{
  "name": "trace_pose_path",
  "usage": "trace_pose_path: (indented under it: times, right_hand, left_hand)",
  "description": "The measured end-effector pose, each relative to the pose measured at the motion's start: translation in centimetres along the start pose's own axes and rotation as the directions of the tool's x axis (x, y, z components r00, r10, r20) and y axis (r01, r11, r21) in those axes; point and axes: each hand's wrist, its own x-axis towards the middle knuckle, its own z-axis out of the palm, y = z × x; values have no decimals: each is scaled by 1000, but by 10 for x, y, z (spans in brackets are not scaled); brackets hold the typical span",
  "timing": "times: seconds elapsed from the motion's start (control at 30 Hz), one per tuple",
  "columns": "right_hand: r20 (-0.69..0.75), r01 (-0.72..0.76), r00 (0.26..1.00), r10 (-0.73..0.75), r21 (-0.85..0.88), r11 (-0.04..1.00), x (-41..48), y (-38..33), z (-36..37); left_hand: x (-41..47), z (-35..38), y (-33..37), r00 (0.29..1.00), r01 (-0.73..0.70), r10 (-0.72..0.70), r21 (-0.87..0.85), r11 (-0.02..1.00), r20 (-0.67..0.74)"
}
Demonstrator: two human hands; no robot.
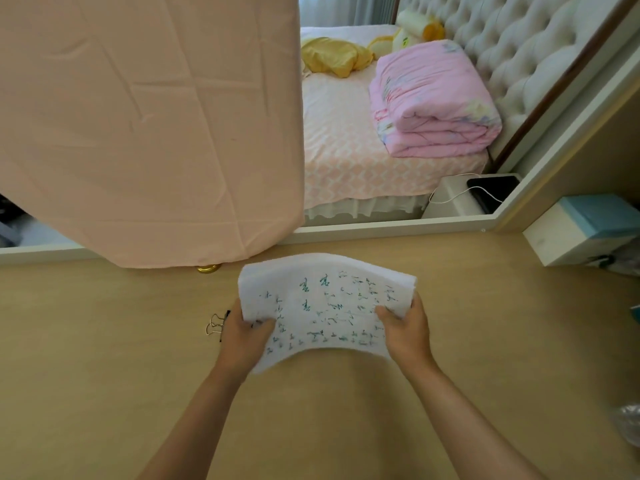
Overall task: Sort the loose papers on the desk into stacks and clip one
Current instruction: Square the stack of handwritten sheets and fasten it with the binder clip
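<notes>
A stack of white papers (327, 306) with green handwriting is held over the beige desk (104, 358), bowed upward in the middle. My left hand (244, 337) grips its left edge, thumb on top. My right hand (405, 329) grips the right edge the same way. A binder clip (217, 323) with silver wire handles lies on the desk just left of my left hand, partly hidden by it.
A pink cloth (149, 126) hangs over the desk's back left, with a gold object (209, 268) under its hem. A white and blue box (585, 226) stands at the right. Clear plastic (628, 424) lies at the right edge. A mirror behind reflects a bed.
</notes>
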Motion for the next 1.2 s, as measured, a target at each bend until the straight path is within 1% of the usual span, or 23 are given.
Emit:
trace_pose_path:
  times: [0.07,0.13,0.17,0.23,0.27,0.37,0.43,0.5,0.6,0.67,0.73,0.83,0.93,0.97,1.0,1.03,1.07,1.1,1.13,1.17,1.2]
  right_hand:
    - [0,14,1000,-14,77,997,-2,-2,0]
    - [31,14,999,-17,98,995,-3,3,-2]
    - [53,8,999,-14,99,995,-2,7,-3]
    - [83,18,996,-26,101,995,-1,11,-6]
    - [83,29,996,-38,103,994,-1,11,-8]
    - [34,77,996,-80,80,994,-1,13,-5]
    - [-2,88,996,-88,69,994,0,14,-1]
    - [-11,91,996,-91,66,994,2,14,2]
    - [-16,86,996,-86,48,995,5,12,3]
    - [-31,64,998,-62,44,997,6,10,4]
    - [-55,44,998,-42,48,998,7,8,6]
    - [-80,21,997,-17,60,998,8,5,8]
    - [-71,16,997,-11,61,998,7,1,8]
    - [-70,14,997,-10,59,998,7,1,8]
    - [-70,11,998,-7,60,998,7,0,8]
    - [-68,3,998,1,64,998,6,-1,7]
    - [-65,-3,998,8,69,998,5,-2,7]
    - [-61,-7,998,12,71,997,5,-3,6]
    - [-58,-11,998,15,68,998,6,-3,6]
    - [-53,-13,998,17,63,998,6,-2,5]
    - [-48,-12,999,15,60,998,6,-2,5]
  left_hand:
    - [-5,5,3,995,-66,63,-40,997,-79]
    - [-9,9,2,990,-57,47,-73,996,-134]
    - [-10,9,1,989,-31,16,-95,995,-148]
    - [-11,4,-2,989,-2,-19,-141,990,-145]
    - [-11,0,-1,991,-23,2,-156,987,-136]
    - [-15,-3,7,980,-154,128,-169,974,-152]
    - [-16,1,11,968,-197,152,-229,953,-198]
    - [-15,8,15,959,-185,114,-266,946,-260]
    - [-11,14,26,943,-72,-33,-300,951,-331]
    - [-9,14,28,929,-16,-103,-318,948,-354]
    - [-9,12,27,928,1,-124,-331,944,-352]
    - [-11,10,32,924,-32,-89,-306,952,-372]
    - [-12,6,41,922,-12,-91,-263,965,-377]
    - [-13,2,43,919,-40,-46,-208,977,-391]
    - [-13,-1,47,902,-104,69,-60,993,-427]
    - [-13,-5,53,857,-204,256,162,965,-447]
    - [-12,-7,62,790,-328,477,393,859,-384]
    - [-11,-2,75,738,-458,641,540,706,-211]
    - [-9,9,89,724,-565,689,597,570,28]
    - [-6,22,99,728,-629,629,630,455,272]
    - [-4,37,104,731,-658,507,668,348,456]
